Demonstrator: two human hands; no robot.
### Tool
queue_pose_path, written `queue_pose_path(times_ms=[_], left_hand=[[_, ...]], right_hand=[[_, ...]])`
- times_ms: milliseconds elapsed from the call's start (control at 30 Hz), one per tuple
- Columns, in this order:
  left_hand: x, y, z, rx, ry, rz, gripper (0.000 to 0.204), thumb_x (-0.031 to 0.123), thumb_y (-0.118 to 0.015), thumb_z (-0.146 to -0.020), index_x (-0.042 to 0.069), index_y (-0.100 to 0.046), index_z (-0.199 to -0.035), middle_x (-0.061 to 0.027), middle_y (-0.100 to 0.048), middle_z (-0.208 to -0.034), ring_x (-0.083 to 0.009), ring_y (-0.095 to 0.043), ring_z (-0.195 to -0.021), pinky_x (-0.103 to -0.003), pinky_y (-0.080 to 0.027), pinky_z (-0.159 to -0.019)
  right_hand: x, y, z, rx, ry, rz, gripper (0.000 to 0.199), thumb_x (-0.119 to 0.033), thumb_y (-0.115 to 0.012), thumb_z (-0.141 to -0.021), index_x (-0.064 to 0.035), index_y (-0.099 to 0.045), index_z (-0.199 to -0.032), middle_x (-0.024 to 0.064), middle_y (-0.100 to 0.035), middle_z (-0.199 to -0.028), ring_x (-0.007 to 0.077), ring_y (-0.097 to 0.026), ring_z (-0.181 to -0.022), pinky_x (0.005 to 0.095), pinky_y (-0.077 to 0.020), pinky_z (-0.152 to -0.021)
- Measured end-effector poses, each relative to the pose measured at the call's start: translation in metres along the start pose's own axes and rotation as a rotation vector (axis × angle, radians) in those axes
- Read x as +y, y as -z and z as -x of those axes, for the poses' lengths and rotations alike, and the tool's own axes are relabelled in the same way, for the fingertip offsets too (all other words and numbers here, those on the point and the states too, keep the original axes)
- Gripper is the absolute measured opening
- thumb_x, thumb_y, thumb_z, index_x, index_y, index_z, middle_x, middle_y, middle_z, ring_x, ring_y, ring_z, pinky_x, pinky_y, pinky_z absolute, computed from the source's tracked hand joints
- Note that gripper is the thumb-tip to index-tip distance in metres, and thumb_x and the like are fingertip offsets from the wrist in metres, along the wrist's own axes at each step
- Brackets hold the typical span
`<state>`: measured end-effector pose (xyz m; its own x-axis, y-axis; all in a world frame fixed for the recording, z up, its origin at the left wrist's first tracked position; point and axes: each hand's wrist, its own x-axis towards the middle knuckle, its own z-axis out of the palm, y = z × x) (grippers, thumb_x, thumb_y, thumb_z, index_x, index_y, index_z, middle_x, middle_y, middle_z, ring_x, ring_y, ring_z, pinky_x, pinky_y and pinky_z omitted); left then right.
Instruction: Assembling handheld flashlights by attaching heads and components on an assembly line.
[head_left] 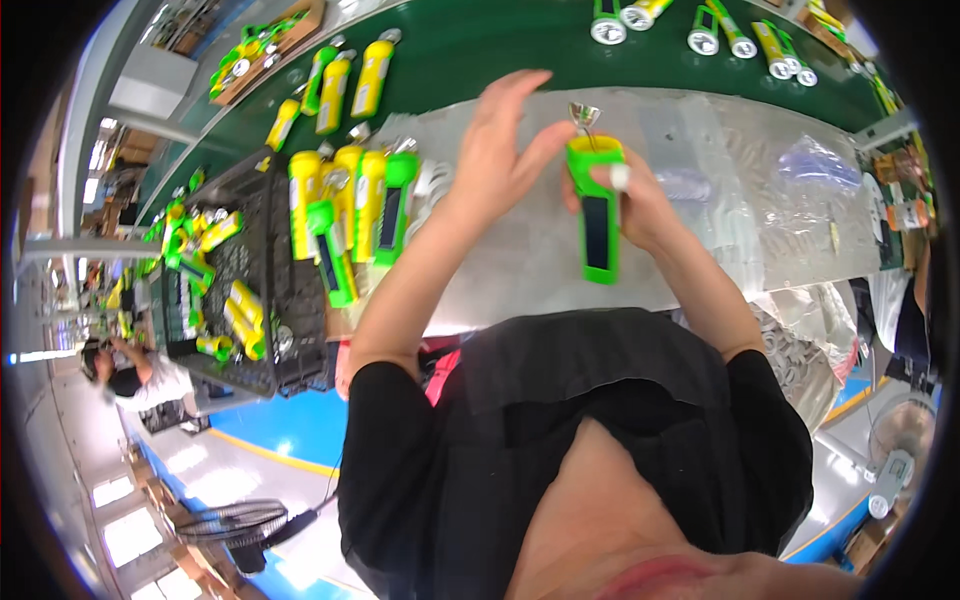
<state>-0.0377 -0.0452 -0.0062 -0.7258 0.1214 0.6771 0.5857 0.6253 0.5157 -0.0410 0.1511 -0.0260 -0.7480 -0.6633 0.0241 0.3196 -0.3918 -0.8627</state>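
Green flashlight (599, 225) — in the right grip (636, 203)

Holding a green flashlight (597, 225) in the right hand (642, 205), with the left hand (495, 155) open near its silvery reflector (584, 114), apparently on a thin wire (592, 138).

From here I count one left hand (495, 150), one right hand (645, 205), one held flashlight (600, 235), four belt flashlights (372, 80) at upper left, at least seven lamps (703, 42) at upper right, at least five torches (303, 205) beside one black crate (290, 300), whose jumble defies counting, and two fans (235, 520).
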Motion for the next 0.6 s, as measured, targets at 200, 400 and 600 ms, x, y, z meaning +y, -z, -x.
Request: queue_pose_path(times_ms=[200,400,600], left_hand=[[0.034,0.006,0.041,-0.276,0.334,0.706,0.028,0.018,-0.049,-0.102,-0.001,-0.069,-0.101,-0.0079,-0.068,-0.094,-0.0138,-0.062,-0.089,-0.028,-0.050,-0.078],[0.071,0.010,0.077,-0.027,0.155,0.598,0.029,0.020,-0.042,-0.101,0.002,-0.065,-0.098,-0.0088,-0.066,-0.100,-0.0262,-0.060,-0.098,-0.037,-0.045,-0.088],[0.073,-0.016,0.082,-0.089,-0.090,0.376,0.035,0.027,-0.039,-0.102,0.005,-0.063,-0.115,-0.0115,-0.065,-0.114,-0.0321,-0.059,-0.108,-0.044,-0.036,-0.099]], right_hand=[[0.010,-0.036,0.049,-0.207,-0.142,0.193,0.062,-0.043,-0.074,-0.075,-0.0053,-0.047,-0.117,0.0121,-0.061,-0.086,0.0196,-0.062,-0.069,0.0319,-0.0500,-0.065],[0.023,-0.056,0.066,-0.089,-0.034,0.237,0.045,-0.029,-0.061,-0.096,-0.0017,-0.044,-0.128,0.0093,-0.059,-0.103,0.0173,-0.062,-0.087,0.0306,-0.0512,-0.079],[0.029,-0.052,0.075,0.127,-0.037,0.113,0.044,-0.030,-0.058,-0.097,-0.0036,-0.043,-0.130,0.0085,-0.057,-0.101,0.0155,-0.059,-0.079,0.0304,-0.0495,-0.071]])
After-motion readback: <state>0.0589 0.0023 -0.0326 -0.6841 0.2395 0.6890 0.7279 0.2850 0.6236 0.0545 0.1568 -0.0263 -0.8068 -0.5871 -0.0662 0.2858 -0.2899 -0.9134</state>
